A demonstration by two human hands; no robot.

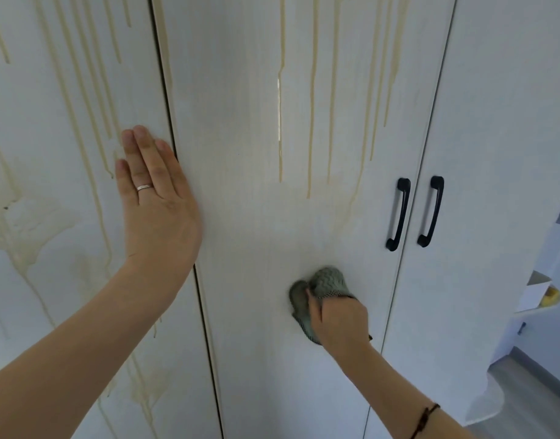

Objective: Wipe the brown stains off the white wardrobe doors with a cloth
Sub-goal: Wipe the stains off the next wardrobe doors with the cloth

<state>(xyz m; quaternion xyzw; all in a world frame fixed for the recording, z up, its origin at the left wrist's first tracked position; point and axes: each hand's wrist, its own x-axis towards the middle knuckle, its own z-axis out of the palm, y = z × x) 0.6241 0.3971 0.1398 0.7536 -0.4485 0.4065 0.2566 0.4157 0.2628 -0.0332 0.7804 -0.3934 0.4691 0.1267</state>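
Dark cord bracelet (426,419) circles the wrist nearest the camera, on the right forearm that reaches up from the lower edge. The right hand (338,321) curls its fingers round a bunched grey-green cloth (323,280) and presses it against the lower part of the white middle door (256,217), below and to the left of that door's black handle (399,213). The left hand (158,198) lies flat with straight, closed fingers on the left door (34,312), just beside the dark gap that parts it from the middle door; it holds nothing, and a silver ring (144,187) sits on one finger. Pale brown streaks (82,90) run down the left door from the top, spread into a wide blotch left of the hand and trail on below the forearm. Thinner brown drips (311,122) hang on the upper middle door and end well above the cloth. The right door (494,153) bears a second black handle (431,212), close beside the first. Farther right, past the wardrobe, a strip of grey floor (532,384) shows, and something yellow (551,296) too small to tell.
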